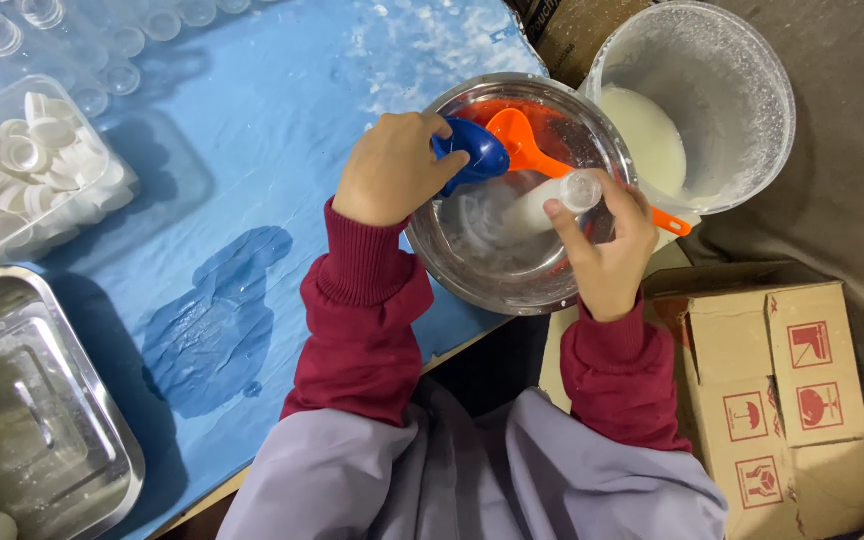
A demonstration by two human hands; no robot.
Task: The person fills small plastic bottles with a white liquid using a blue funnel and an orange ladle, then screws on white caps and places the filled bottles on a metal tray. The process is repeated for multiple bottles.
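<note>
My left hand [392, 168] grips a blue funnel [472, 152] over the near rim of a round steel bowl [452, 270]. My right hand [607, 250] holds a small clear plastic bottle [552, 200] filled with white liquid, tilted with its open mouth up over the bowl. An orange ladle [522, 145] rests in the bowl, its handle sticking out to the right past my right hand. The bowl's inside shows a wet white film.
A white bucket [742, 60] with white liquid stands right of the bowl. A clear tub of white caps [27, 170] sits at left, and a steel tray [62, 420] with filled white bottles is at lower left. Cardboard boxes [782, 390] stand at right. A wet patch [217, 320] marks the blue tabletop.
</note>
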